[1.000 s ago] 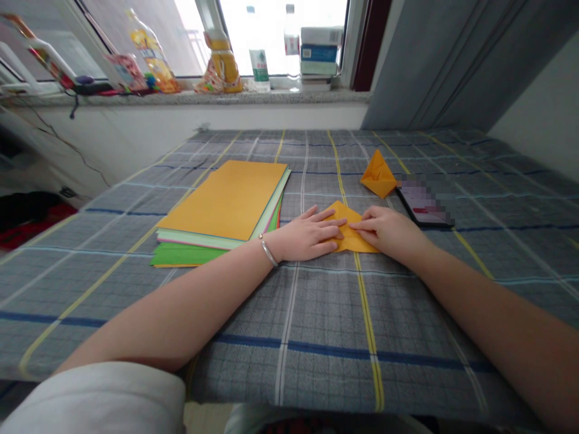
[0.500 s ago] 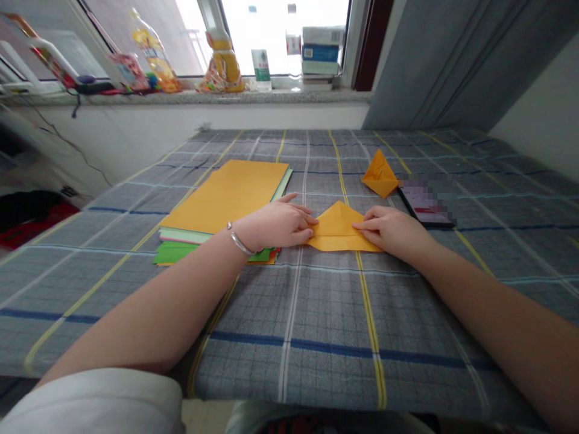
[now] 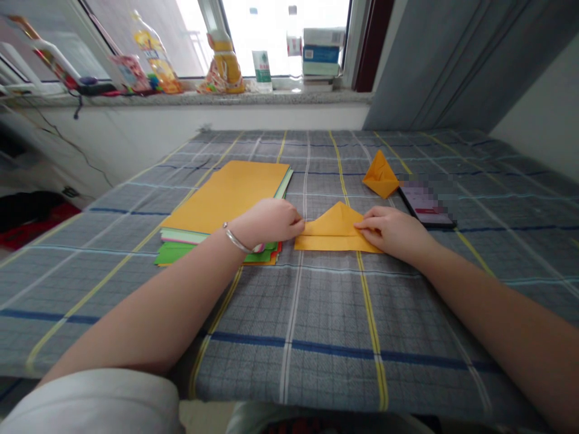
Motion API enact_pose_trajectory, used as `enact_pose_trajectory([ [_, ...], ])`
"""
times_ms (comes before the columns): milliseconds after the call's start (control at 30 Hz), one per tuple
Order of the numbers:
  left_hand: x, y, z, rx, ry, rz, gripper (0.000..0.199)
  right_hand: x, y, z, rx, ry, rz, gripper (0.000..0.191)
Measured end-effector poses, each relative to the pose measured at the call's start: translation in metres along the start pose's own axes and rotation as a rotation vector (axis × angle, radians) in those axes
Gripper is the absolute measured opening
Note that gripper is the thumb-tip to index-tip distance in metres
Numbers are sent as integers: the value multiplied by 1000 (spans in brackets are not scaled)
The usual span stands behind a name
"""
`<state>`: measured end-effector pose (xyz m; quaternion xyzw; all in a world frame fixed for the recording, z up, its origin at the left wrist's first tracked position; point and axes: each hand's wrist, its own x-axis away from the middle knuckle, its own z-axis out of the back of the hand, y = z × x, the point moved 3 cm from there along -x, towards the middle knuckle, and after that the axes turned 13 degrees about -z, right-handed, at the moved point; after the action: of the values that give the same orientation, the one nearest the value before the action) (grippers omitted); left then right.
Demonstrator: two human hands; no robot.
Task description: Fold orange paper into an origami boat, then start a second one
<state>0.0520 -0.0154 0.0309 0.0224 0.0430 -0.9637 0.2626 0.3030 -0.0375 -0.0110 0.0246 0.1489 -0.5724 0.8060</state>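
You have a grey plaid cloth (image 3: 330,313) carrying a stack of coloured paper (image 3: 226,193) left of centre, a folded orange paper triangle (image 3: 335,226) mid-cloth, and a small orange paper fold (image 3: 380,175) just beside a phone (image 3: 418,202) toward the far edge.

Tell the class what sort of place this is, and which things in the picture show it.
Probably a room in someone's home: a checked grey cloth covers the surface, a grey curtain hangs beside the window, and household bottles and boxes sit on the stone windowsill.
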Motion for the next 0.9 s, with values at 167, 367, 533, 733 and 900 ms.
enact_pose_trajectory([
  [167,-18,28,-13,-120,130,-178,28,2,-13,1,-1,12,160,26],
  [367,-30,43,-36,-35,136,-326,32,4,-22,3,94,0,296,26],
  [533,-28,41,-37,-55,131,-374,33,4,-21,6,145,-17,320,28],
  [733,-28,39,-38,-64,136,-387,35,5,-9,12,149,-40,301,31],
  [900,-30,39,-37,-67,135,-388,34,6,1,17,96,-78,244,36],
])
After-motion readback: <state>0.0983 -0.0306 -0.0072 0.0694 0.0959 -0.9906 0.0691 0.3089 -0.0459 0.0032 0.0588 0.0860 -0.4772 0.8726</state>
